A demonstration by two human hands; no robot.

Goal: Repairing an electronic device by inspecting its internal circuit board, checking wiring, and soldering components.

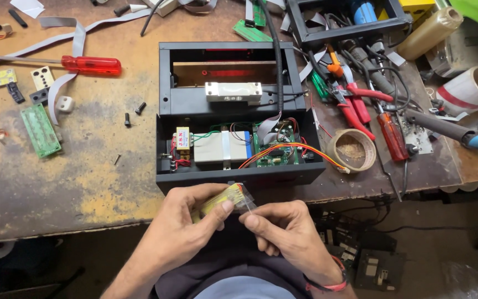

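Observation:
My left hand [186,224] grips a small yellowish circuit module [222,200] between thumb and fingers, just below the table's front edge. My right hand [283,230] pinches the thin pins or clear wrap at the module's right end. Right above both hands lies an opened black electronic case [233,113]. Inside it I see a metal bar, a white block, a small yellow transformer and a green circuit board [275,147] with orange and red wires [305,150] trailing out to the right.
A worn brown workbench [73,171] carries a red-handled screwdriver [78,63], a green board [40,130], loose black screws [134,113], grey ribbon cable, red pliers [355,102], a tape roll [352,149], a blue-handled soldering iron [455,130] and a black tray of parts at back right.

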